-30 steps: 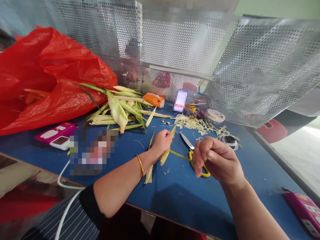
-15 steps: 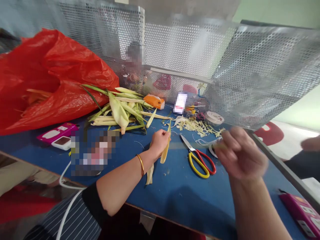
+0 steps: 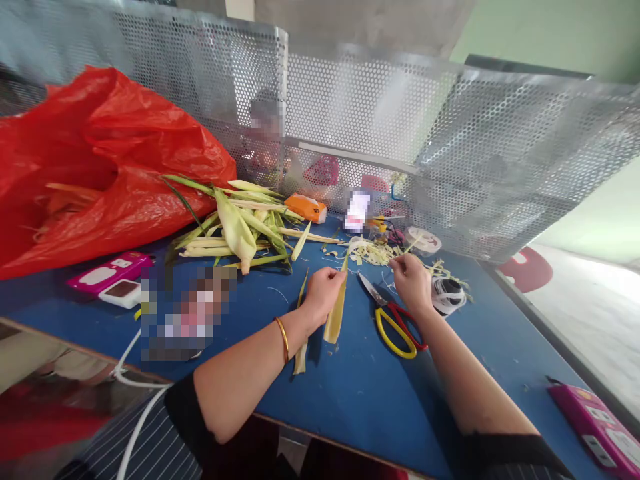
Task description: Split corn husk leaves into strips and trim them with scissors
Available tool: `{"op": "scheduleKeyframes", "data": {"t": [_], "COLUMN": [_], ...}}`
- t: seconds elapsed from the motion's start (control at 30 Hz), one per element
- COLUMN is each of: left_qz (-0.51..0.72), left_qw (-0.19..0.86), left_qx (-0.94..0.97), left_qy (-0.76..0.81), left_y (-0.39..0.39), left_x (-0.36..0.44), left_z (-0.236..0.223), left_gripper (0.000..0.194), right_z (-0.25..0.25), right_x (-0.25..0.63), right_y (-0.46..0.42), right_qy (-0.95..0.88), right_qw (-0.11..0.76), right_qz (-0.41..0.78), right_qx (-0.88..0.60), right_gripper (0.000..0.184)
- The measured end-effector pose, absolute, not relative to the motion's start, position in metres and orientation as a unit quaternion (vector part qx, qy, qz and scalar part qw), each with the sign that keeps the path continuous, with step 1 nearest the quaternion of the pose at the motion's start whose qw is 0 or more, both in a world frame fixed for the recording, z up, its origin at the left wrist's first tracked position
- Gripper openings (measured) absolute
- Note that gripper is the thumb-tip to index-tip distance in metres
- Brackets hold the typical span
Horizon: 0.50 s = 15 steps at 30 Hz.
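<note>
My left hand pinches a corn husk strip, its narrow tip pointing up and its wide end hanging over the blue table. Beneath the left wrist lies another husk piece, partly covered. My right hand is closed in a pinch, with a thin pale-green husk sliver sticking out at its fingertips. Scissors with one yellow and one red handle lie between the hands, blades partly open. Husk clippings are scattered behind them. Beside the right wrist sits a spool of white thread.
A red plastic bag and a pile of corn husks fill the left. Farther back are an orange tissue pack, a lit phone and a white roll. Magenta boxes lie left and right. A perforated metal screen stands behind.
My right hand has moved left and away from me, from a blurred raised position to beside the clippings. My left hand keeps the husk strip, nearly in place.
</note>
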State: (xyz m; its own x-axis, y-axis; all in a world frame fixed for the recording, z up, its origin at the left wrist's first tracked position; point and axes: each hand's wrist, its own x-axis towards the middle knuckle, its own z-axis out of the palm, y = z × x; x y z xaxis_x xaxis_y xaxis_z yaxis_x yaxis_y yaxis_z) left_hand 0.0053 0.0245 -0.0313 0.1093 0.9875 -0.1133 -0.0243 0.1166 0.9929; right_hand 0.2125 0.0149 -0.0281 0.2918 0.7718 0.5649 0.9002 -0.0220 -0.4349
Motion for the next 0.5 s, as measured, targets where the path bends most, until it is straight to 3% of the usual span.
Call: {"op": "scheduleKeyframes", "data": {"t": [0.27,0.37,0.43,0.5], "left_qz": [0.453,0.466,0.485,0.505], "left_qw": [0.558,0.543,0.525,0.513], "left_qx": [0.496,0.497,0.494,0.491], "left_qy": [0.487,0.491,0.494,0.492], "left_y": [0.025,0.026,0.026,0.025], "left_x": [0.006,0.005,0.005,0.005], "left_z": [-0.034,-0.033,-0.031,-0.03], "left_gripper": [0.022,0.021,0.02,0.019], "right_z": [-0.033,-0.023,-0.015,-0.01], "right_x": [0.214,0.202,0.185,0.163], "right_y": [0.057,0.053,0.039,0.016], "right_qy": [-0.607,-0.616,-0.603,-0.587], "right_qw": [0.317,0.318,0.351,0.38], "right_qz": [-0.033,-0.019,0.041,0.234], "right_qx": [-0.728,-0.721,-0.715,-0.676], "right_gripper": [0.012,0.037,0.034,0.034]}}
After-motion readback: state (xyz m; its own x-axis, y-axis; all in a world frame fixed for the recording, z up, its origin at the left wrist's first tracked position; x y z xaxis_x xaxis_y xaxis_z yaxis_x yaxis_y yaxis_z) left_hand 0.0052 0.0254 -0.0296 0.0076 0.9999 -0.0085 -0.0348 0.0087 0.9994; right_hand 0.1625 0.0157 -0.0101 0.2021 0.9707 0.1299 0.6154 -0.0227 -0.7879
